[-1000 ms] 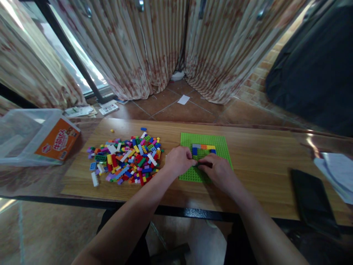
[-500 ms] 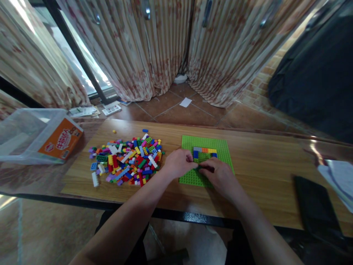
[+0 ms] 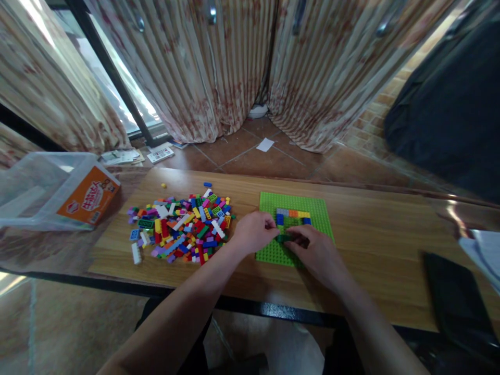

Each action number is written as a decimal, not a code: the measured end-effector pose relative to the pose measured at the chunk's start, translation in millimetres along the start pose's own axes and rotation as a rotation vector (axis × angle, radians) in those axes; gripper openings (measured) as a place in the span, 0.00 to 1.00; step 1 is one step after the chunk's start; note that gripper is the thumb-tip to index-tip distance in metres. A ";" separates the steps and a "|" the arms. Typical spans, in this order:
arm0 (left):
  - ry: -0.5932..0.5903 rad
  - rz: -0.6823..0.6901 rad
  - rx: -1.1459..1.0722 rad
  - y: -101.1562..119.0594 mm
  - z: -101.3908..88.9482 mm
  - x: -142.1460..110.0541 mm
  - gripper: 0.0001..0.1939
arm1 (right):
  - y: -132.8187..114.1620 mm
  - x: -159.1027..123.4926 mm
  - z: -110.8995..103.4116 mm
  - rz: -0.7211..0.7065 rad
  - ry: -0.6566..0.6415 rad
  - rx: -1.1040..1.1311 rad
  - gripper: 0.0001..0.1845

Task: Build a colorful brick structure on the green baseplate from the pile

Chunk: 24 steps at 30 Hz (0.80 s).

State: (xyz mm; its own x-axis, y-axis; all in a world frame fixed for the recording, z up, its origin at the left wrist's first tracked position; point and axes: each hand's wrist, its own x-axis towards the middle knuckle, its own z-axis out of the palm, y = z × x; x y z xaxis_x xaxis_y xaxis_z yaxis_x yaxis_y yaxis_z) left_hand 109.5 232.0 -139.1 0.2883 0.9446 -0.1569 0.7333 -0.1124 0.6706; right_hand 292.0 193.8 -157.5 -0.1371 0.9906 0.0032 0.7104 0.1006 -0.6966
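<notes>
A light green studded baseplate [image 3: 269, 253] lies on the table with a partial frame of toy bricks on it. Grey, orange and yellow bricks [image 3: 292, 213] make its far side, and blue bricks [image 3: 307, 221] stand at the right corner. At the near left corner is a dark green brick [image 3: 282, 238]. My left hand [image 3: 253, 230] is closed, thumb and forefinger pinching at that brick's left end. The fingers of my right hand [image 3: 314, 250] are bent around its right end and partly hide it.
A pile of mixed bricks [image 3: 183, 226] spreads over the table's left part, with a blue brick [image 3: 208, 184] lying behind it. A clear plastic bin [image 3: 47, 192] with an orange label stands at far left. A black tablet-like object [image 3: 455, 291] and papers [image 3: 482, 255] are at right.
My right fingers have shifted slightly and more of the dark green brick shows between the hands. The whole view has moved a little; the other bricks lie as before.
</notes>
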 end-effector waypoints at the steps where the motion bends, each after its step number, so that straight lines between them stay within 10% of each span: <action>1: 0.004 -0.009 0.007 1.1 0.1 -0.5 0.08 | 0.1 -0.9 -0.2 0.001 -0.001 0.015 0.15; 15: 0.061 -0.073 0.018 7.0 5.4 -5.9 0.10 | -1.5 -3.7 7.2 -0.228 0.024 -0.185 0.17; 24: 0.117 0.159 0.350 6.7 28.4 -25.1 0.14 | -1.1 -3.9 13.5 -0.251 0.016 -0.308 0.15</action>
State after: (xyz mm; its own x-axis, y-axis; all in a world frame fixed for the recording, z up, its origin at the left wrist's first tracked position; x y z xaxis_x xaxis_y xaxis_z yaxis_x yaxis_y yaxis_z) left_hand 124.7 198.7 -151.3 0.3583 0.9332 0.0259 0.8564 -0.3396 0.3888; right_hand 282.4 188.6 -166.4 -0.3233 0.9328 0.1590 0.8306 0.3603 -0.4246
